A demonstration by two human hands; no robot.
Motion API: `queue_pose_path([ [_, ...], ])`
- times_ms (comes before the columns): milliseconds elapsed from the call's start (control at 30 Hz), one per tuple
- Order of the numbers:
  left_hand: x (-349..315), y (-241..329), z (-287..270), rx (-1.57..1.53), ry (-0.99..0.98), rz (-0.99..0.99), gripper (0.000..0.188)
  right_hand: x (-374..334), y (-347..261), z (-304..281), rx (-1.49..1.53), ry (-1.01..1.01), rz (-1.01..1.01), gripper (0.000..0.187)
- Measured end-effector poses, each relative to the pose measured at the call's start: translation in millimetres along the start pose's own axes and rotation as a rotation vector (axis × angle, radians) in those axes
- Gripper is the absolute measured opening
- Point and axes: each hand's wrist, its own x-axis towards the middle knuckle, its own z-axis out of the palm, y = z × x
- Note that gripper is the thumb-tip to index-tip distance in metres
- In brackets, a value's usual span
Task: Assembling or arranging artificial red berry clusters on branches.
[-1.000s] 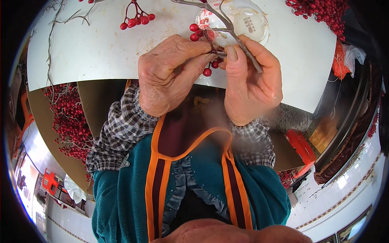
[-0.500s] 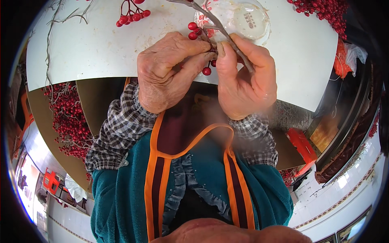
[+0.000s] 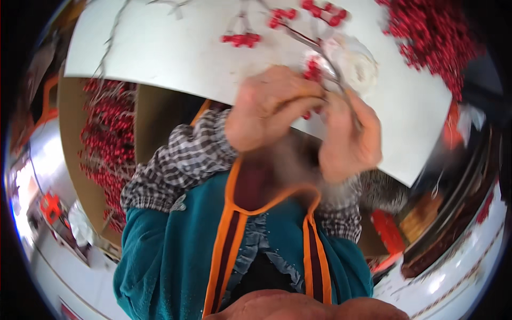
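Both grips are clamped together on a thin grey twig with red berries [image 3: 314, 66]: left hand [image 3: 269, 109], right hand [image 3: 349, 138], meeting mid-frame over the white tabletop [image 3: 176, 53] near its front edge. The twig's long axis runs toward upper left. Open tabletop lies left; a clear round plastic container [image 3: 354, 64] sits just behind.

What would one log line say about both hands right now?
left hand: grips thin red-berry twig | right hand: pinches same twig | under: white table | picture: blurred

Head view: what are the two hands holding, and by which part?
Both the left hand and right hand pinch a thin berry twig at its lower stem end; blur hides the exact finger placement.
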Motion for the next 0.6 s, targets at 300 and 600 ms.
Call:
queue_pose_path([
  [300,-15,9,-17,-0.038,0.039,-0.044,0.028,30,-15,-27,0.138,0.312,-0.021,0.030],
  [600,-50,-12,-65,0.372,0.416,-0.077,0.021,18,22,-164,0.377,0.605,-0.093,0.019],
])
